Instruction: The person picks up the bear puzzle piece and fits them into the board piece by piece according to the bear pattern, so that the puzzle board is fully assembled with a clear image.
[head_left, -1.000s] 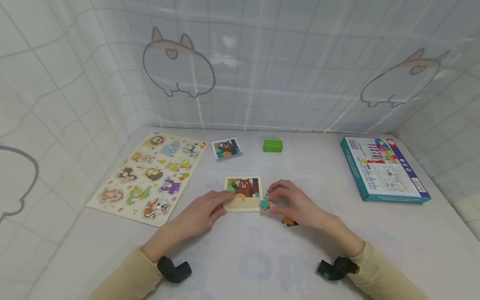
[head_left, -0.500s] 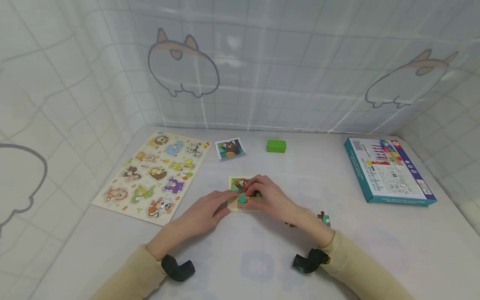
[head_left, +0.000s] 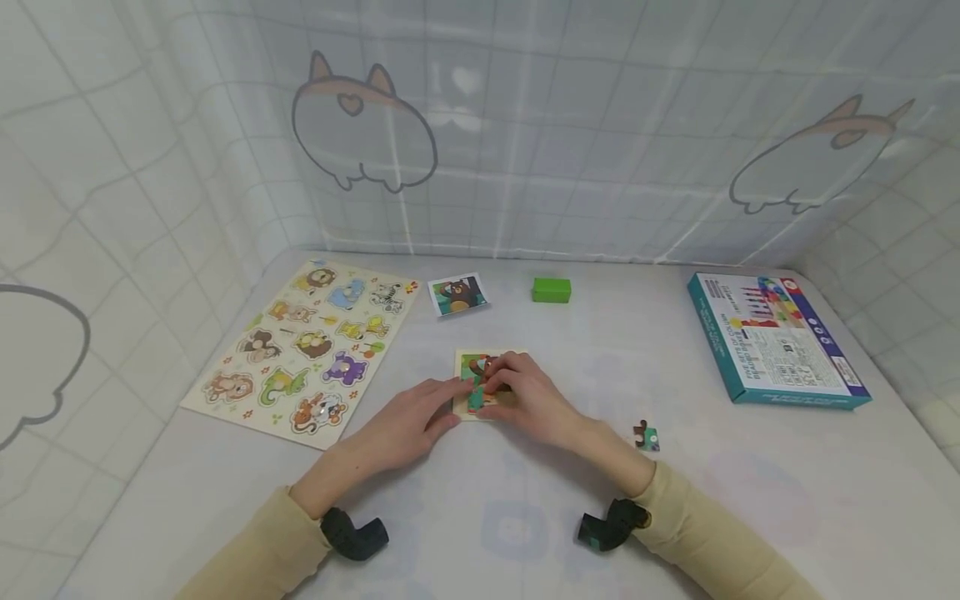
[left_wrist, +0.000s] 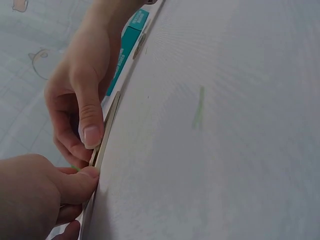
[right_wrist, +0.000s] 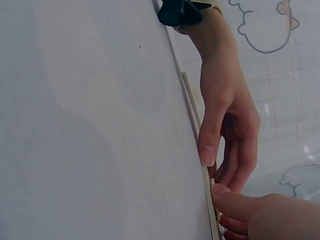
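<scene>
Under the hands point(head_left: 534, 404) | puzzle board point(head_left: 461, 408) partly covered | teal piece point(head_left: 476, 400), edges unclear

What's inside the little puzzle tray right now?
In the tray, part of a brown bear shows, with a teal piece over the lower left. Your right hand covers much of the right side; what lies there is hidden.

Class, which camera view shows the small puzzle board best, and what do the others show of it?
The head view: it looks down on the small puzzle board, picture side up, though the right hand covers part. Both wrist views show it nearly edge-on.
</scene>
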